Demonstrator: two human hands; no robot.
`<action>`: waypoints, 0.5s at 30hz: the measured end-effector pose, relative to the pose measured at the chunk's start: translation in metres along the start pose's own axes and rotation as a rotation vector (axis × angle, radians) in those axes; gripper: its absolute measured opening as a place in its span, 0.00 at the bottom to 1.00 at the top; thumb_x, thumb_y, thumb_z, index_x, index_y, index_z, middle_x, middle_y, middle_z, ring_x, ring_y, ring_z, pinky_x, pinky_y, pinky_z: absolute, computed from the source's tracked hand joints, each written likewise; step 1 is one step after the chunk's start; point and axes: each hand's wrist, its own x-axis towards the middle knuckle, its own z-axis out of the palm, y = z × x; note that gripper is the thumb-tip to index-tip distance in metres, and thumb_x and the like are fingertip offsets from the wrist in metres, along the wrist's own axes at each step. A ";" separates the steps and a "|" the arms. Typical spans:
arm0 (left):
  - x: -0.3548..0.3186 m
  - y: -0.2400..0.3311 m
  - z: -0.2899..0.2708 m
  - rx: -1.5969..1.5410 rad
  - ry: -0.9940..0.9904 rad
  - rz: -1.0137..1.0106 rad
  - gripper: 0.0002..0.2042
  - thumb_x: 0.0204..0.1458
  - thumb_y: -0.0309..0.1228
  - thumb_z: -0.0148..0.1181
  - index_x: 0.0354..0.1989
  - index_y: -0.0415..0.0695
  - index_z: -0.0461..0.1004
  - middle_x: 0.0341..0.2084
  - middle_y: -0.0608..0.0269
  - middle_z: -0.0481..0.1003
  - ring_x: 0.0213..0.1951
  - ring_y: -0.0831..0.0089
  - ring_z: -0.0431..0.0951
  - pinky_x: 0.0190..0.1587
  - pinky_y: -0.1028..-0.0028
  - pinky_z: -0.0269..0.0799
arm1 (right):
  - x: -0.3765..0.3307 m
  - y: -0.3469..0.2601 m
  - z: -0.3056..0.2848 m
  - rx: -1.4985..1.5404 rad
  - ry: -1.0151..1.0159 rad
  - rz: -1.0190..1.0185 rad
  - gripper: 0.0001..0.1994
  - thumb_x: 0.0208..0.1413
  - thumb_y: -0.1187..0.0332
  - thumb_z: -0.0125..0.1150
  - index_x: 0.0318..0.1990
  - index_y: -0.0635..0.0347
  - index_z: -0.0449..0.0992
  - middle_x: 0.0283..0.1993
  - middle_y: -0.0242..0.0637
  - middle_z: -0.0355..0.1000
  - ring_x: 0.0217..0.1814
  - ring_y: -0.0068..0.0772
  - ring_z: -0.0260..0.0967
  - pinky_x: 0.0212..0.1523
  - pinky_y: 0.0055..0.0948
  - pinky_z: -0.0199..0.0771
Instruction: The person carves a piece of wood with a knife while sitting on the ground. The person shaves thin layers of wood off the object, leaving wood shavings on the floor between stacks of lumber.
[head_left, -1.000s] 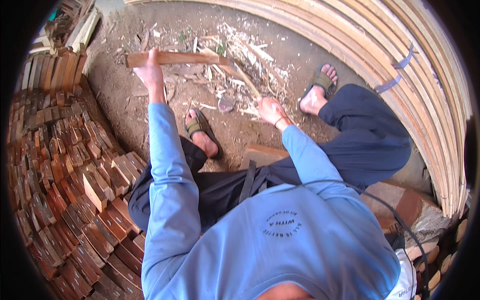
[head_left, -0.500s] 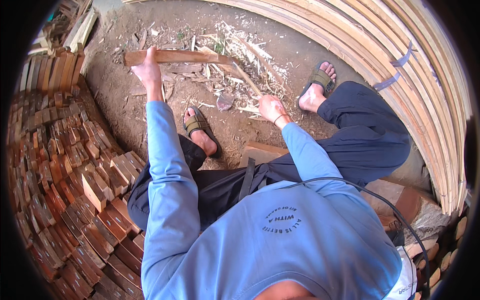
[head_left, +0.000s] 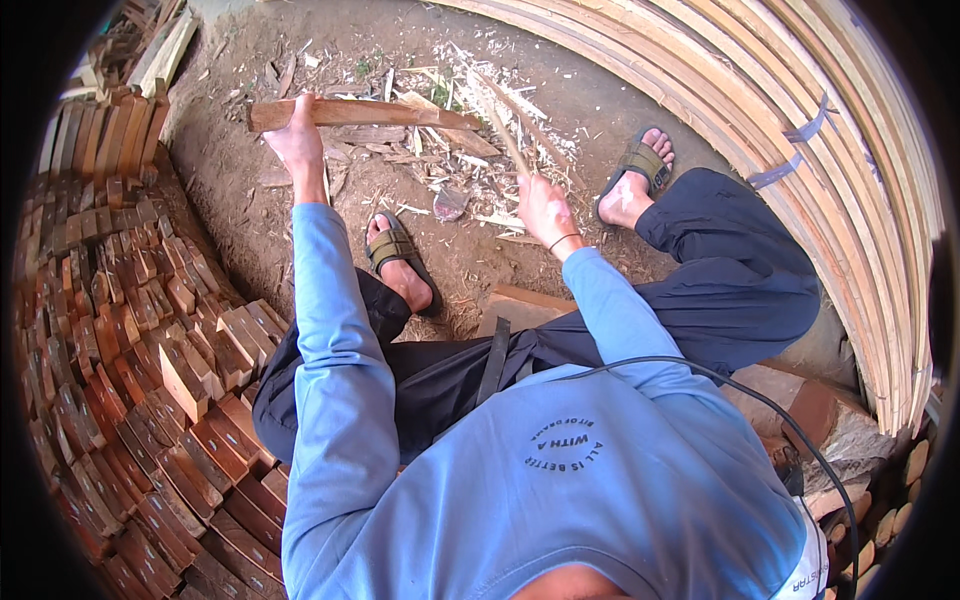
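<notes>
Brown wooden plank (head_left: 375,113): left hand (head_left: 297,146) gripped it.
Right hand (head_left: 546,208): clasped slim tan stick (head_left: 511,143).
Brown dirt floor (head_left: 235,200): bore pale shavings (head_left: 468,180).
Left side: reddish-brown wooden blocks (head_left: 125,385) stood stacked.

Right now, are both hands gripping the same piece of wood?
No, the left hand grips a tapered wooden board, while the right hand holds a separate slender wooden shaft.
</notes>
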 end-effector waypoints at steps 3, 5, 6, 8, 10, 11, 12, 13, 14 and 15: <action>0.002 0.000 0.001 -0.001 0.009 0.016 0.08 0.44 0.28 0.66 0.26 0.35 0.77 0.24 0.63 0.77 0.29 0.75 0.75 0.38 0.72 0.71 | -0.007 0.001 0.002 0.019 -0.168 0.196 0.17 0.62 0.61 0.49 0.39 0.68 0.79 0.36 0.57 0.76 0.39 0.61 0.75 0.46 0.50 0.75; 0.002 -0.005 -0.002 -0.022 -0.010 0.017 0.08 0.45 0.28 0.66 0.27 0.35 0.77 0.24 0.62 0.77 0.30 0.74 0.76 0.39 0.72 0.71 | -0.008 -0.009 -0.019 0.018 -0.252 0.215 0.17 0.62 0.62 0.48 0.41 0.69 0.79 0.37 0.57 0.77 0.39 0.62 0.75 0.47 0.51 0.74; 0.002 -0.007 -0.003 -0.033 -0.027 0.014 0.08 0.45 0.28 0.67 0.27 0.35 0.77 0.24 0.62 0.78 0.30 0.74 0.76 0.39 0.72 0.71 | -0.008 0.003 -0.009 -0.010 -0.145 0.093 0.20 0.65 0.59 0.46 0.36 0.70 0.77 0.27 0.52 0.77 0.31 0.52 0.77 0.36 0.48 0.77; 0.003 -0.003 -0.001 -0.030 -0.051 0.028 0.08 0.45 0.28 0.67 0.27 0.35 0.77 0.25 0.61 0.78 0.30 0.74 0.76 0.39 0.72 0.71 | -0.007 -0.005 -0.010 0.364 -0.293 0.417 0.20 0.67 0.57 0.45 0.32 0.65 0.72 0.21 0.43 0.70 0.19 0.38 0.69 0.20 0.40 0.69; 0.002 -0.001 0.001 0.004 -0.062 0.049 0.08 0.45 0.29 0.67 0.27 0.36 0.76 0.25 0.61 0.78 0.30 0.74 0.76 0.39 0.73 0.71 | -0.007 -0.014 -0.018 1.038 -0.469 0.732 0.18 0.69 0.54 0.43 0.30 0.56 0.63 0.17 0.24 0.54 0.11 0.14 0.49 0.07 0.21 0.50; 0.001 0.000 0.000 -0.028 -0.054 0.044 0.08 0.45 0.28 0.67 0.27 0.36 0.76 0.25 0.61 0.78 0.30 0.74 0.76 0.39 0.73 0.71 | -0.006 -0.020 -0.027 1.161 -0.450 0.686 0.18 0.69 0.54 0.43 0.31 0.56 0.62 0.17 0.23 0.53 0.12 0.13 0.48 0.07 0.20 0.48; 0.000 0.000 -0.001 -0.059 -0.044 0.040 0.08 0.45 0.28 0.67 0.27 0.36 0.76 0.25 0.61 0.78 0.30 0.74 0.76 0.39 0.73 0.71 | -0.003 -0.024 -0.037 1.282 -0.430 0.638 0.17 0.69 0.53 0.43 0.31 0.56 0.62 0.17 0.21 0.53 0.12 0.12 0.46 0.08 0.19 0.47; 0.000 -0.001 -0.001 -0.094 -0.042 0.037 0.08 0.45 0.28 0.67 0.26 0.36 0.76 0.25 0.60 0.78 0.30 0.75 0.77 0.39 0.73 0.71 | -0.002 -0.025 -0.042 1.407 -0.400 0.589 0.17 0.69 0.53 0.43 0.32 0.55 0.62 0.18 0.20 0.52 0.13 0.12 0.45 0.08 0.18 0.46; 0.001 -0.003 -0.002 -0.081 -0.040 0.036 0.08 0.45 0.28 0.67 0.27 0.36 0.76 0.25 0.60 0.79 0.30 0.74 0.77 0.39 0.73 0.71 | 0.007 -0.017 -0.040 1.193 -0.339 0.542 0.19 0.69 0.54 0.44 0.33 0.60 0.67 0.17 0.29 0.62 0.11 0.25 0.57 0.10 0.29 0.58; 0.003 -0.005 -0.003 -0.069 -0.038 0.036 0.08 0.45 0.27 0.67 0.27 0.36 0.76 0.25 0.60 0.79 0.29 0.74 0.77 0.39 0.74 0.71 | 0.006 -0.017 -0.035 0.864 -0.194 0.391 0.19 0.68 0.55 0.44 0.34 0.62 0.69 0.18 0.36 0.65 0.14 0.33 0.62 0.14 0.34 0.63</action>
